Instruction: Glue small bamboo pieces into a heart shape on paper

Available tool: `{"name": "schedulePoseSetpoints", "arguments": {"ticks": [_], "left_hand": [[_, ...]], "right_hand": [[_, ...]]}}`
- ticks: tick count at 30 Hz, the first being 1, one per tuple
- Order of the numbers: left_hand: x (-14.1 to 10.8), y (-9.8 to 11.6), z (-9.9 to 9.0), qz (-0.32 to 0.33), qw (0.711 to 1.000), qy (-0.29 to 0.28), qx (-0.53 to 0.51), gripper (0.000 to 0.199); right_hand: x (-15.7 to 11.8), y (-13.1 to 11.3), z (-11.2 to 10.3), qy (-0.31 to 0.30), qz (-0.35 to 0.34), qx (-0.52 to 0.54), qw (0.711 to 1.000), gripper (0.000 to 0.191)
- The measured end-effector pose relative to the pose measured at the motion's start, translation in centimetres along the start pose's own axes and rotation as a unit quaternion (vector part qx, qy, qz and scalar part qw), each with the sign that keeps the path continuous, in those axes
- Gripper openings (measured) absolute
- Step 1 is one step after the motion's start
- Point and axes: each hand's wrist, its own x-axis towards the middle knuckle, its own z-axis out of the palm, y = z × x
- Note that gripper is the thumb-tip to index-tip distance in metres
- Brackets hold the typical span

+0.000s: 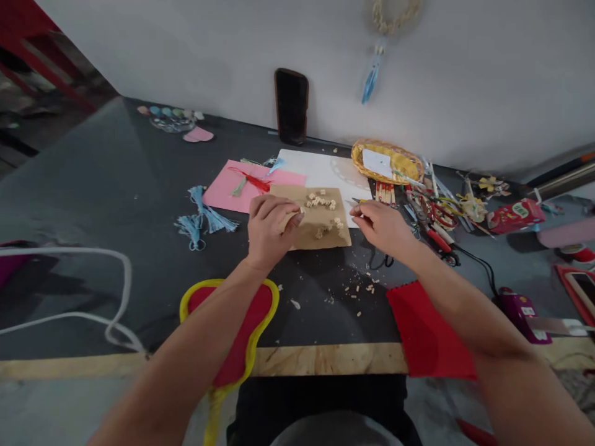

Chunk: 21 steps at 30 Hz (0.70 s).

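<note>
My left hand (272, 230) is closed in a pinch over the left side of a brown paper sheet (302, 238). A small cream-coloured piece (302, 211) shows at its fingertips. On the paper lie small clusters of cream pieces (320, 201), some strung in short rows. My right hand (379, 226) is closed at the sheet's right edge, thumb and forefinger together; what they hold, if anything, is too small to make out. A yellow tip (359, 200) and a black loop (389, 261) show beside and below that hand. Blue tassels (204, 214) lie to the left.
Pink paper (227, 192) and white paper (307, 162) lie behind. A wicker basket (388, 162) and a pile of tools (439, 214) are to the right. A phone (292, 106) leans on the wall. Yellow-rimmed red paddle (253, 316), red cloth (430, 328) and cream crumbs (357, 290) are nearer.
</note>
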Motion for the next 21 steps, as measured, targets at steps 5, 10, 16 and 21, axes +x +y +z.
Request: {"name": "schedulePoseSetpoints", "arguments": {"ticks": [5,10,16,21], "left_hand": [[0.1,-0.8,-0.2,-0.009,1.0,0.011,-0.002,0.011],[0.1,-0.9,-0.1,0.018,1.0,0.011,0.008,0.01],[0.0,-1.1,0.0,0.087,0.995,0.05,0.005,0.006],[0.1,-1.3,-0.2,0.085,0.995,0.05,0.004,0.007]], "right_hand": [[2.9,0.0,2.5,-0.12,0.059,-0.107,0.985,0.014],[3.6,-1.1,3.5,-0.153,0.107,-0.15,0.971,0.017],[3.5,0.0,0.9,-0.077,0.153,-0.091,0.981,0.024],[0.4,3.5,-2.4,-0.005,0.229,-0.134,0.964,0.021]]}}
